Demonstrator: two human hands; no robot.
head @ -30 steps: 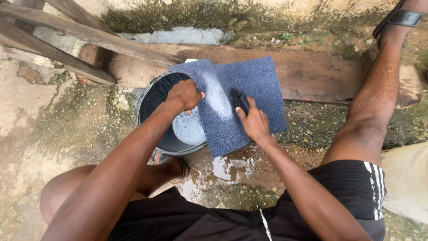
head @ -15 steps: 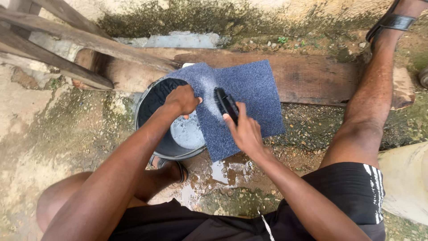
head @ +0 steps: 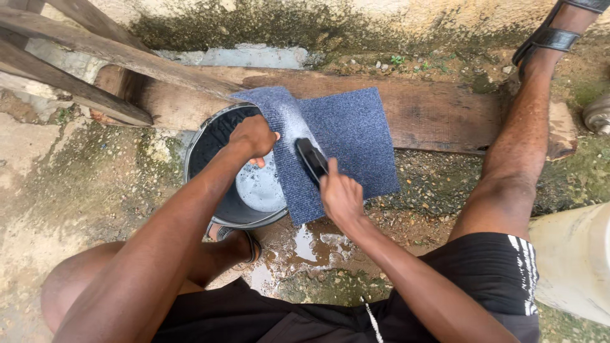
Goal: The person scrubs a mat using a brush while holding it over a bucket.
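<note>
A blue ribbed mat (head: 356,136) lies draped over the rim of a dark bucket (head: 210,143) and a wooden plank (head: 438,111). A band of white soap foam runs down its left part. My left hand (head: 254,136) grips the mat's left edge over the bucket, which holds soapy water (head: 260,187). My right hand (head: 340,194) holds a black scrubbing brush (head: 311,159) pressed on the mat, just right of the foam.
Weathered wooden beams (head: 89,54) cross the upper left. My right leg stretches to a sandalled foot (head: 546,38) at the top right. A pale container (head: 572,260) stands at the right edge. A puddle (head: 311,244) wets the mossy ground below the mat.
My right hand with the brush has moved up and left along the mat, then drawn back a little. My left hand stays on the mat's edge.
</note>
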